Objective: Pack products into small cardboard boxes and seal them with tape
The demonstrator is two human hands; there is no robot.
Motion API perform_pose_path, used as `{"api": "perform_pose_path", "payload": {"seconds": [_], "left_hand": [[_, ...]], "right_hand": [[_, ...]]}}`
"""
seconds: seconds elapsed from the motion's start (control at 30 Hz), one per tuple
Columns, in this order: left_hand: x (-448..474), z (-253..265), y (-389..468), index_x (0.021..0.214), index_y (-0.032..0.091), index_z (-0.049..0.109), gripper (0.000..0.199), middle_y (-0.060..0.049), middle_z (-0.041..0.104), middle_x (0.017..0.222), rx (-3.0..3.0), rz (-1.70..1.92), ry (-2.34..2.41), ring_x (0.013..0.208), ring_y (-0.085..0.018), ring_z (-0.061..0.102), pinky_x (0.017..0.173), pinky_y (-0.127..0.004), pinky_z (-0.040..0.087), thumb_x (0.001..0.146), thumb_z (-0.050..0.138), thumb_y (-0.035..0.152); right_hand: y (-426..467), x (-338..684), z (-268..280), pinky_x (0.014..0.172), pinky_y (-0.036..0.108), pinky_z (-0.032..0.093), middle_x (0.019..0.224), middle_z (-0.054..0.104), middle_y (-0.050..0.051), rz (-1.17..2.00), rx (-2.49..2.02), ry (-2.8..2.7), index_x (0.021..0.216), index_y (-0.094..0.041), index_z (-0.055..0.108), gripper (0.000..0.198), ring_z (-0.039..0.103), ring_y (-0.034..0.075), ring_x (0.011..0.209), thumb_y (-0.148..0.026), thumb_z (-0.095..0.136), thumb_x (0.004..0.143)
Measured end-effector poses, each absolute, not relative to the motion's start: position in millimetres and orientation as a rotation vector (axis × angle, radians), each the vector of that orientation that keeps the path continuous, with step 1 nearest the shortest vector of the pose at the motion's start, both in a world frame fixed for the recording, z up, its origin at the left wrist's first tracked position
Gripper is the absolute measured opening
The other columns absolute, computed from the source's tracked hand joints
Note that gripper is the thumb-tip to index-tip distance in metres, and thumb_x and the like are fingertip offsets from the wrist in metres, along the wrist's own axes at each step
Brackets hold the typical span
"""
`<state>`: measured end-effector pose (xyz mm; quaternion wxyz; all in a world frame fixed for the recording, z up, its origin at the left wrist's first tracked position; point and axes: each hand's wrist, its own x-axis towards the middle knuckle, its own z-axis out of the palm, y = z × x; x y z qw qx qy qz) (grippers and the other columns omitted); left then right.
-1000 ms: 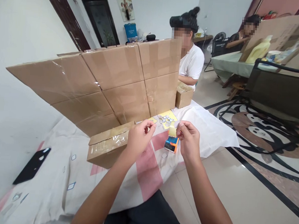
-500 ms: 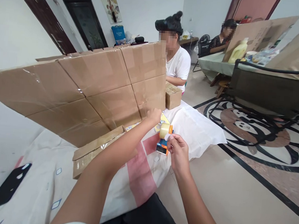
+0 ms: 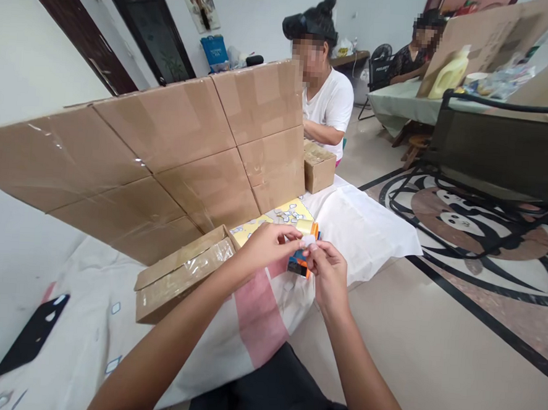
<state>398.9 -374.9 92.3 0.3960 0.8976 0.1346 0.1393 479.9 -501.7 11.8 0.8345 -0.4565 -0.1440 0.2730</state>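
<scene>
A small white piece, perhaps paper or film, sits between the fingertips of both hands. My right hand pinches its lower right edge. At its left edge are the thumb and fingertips of my left hand, closed in a loose pinch. Just behind the fingers stands a tape dispenser with orange and blue parts, carrying a roll of clear yellowish tape. My hands partly hide it. Below my left forearm lies a long taped cardboard box.
A wall of taped cardboard boxes rises across the cloth-covered table. A smaller box stands at its right end. A black flat object lies at left. Across sits a person in white; another person sits farther back.
My left hand has come back from the foot of the box wall to the white piece at my right fingertips. My right hand stays nearly in place. The view has shifted slightly.
</scene>
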Motion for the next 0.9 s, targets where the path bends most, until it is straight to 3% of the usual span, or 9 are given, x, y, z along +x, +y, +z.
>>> {"api": "perform_pose_path", "payload": {"seconds": [0.17,0.43,0.63,0.73,0.9], "left_hand": [[383,99,-383,0.079,0.024,0.073,0.019,0.001,0.074,0.077,2.284,0.367,0.354,0.072,-0.016,0.064,0.069,-0.027,0.046,0.089,0.059,0.030],[370,119,-363,0.079,0.025,0.073,0.021,0.001,0.074,0.076,2.499,0.529,0.624,0.068,-0.017,0.064,0.062,-0.027,0.043,0.090,0.058,0.035],[434,116,-330,0.102,0.031,0.074,0.022,0.000,0.077,0.104,2.824,0.305,0.923,0.097,-0.020,0.070,0.075,-0.029,0.048,0.095,0.053,0.036],[479,108,-312,0.099,0.024,0.073,0.017,-0.005,0.075,0.103,2.857,0.211,0.981,0.101,-0.022,0.069,0.085,-0.034,0.052,0.094,0.059,0.032],[529,77,-296,0.117,0.015,0.064,0.033,-0.009,0.066,0.118,2.846,-0.002,1.086,0.105,-0.021,0.065,0.093,-0.044,0.056,0.096,0.063,0.039]], "right_hand": [[-500,475,9,0.059,0.027,0.042,0.069,0.066,0.000,0.533,-1.015,-0.417,0.080,-0.023,0.069,0.023,0.053,0.013,0.060,-0.044,0.078,0.079],[-527,496,-10,0.062,0.028,0.043,0.072,0.064,0.001,0.283,-1.157,-0.365,0.078,-0.023,0.067,0.023,0.052,0.014,0.064,-0.044,0.073,0.085],[-533,492,-54,0.059,0.032,0.046,0.070,0.065,0.003,0.205,-1.287,-0.432,0.076,-0.024,0.066,0.027,0.058,0.021,0.065,-0.049,0.070,0.085],[-532,492,-82,0.056,0.030,0.046,0.067,0.063,0.002,0.077,-1.415,-0.505,0.078,-0.022,0.064,0.030,0.059,0.020,0.061,-0.049,0.063,0.090],[-524,490,-107,0.053,0.025,0.041,0.065,0.064,0.000,-0.290,-1.663,-0.828,0.083,-0.020,0.065,0.025,0.059,0.014,0.054,-0.035,0.053,0.098]]}}
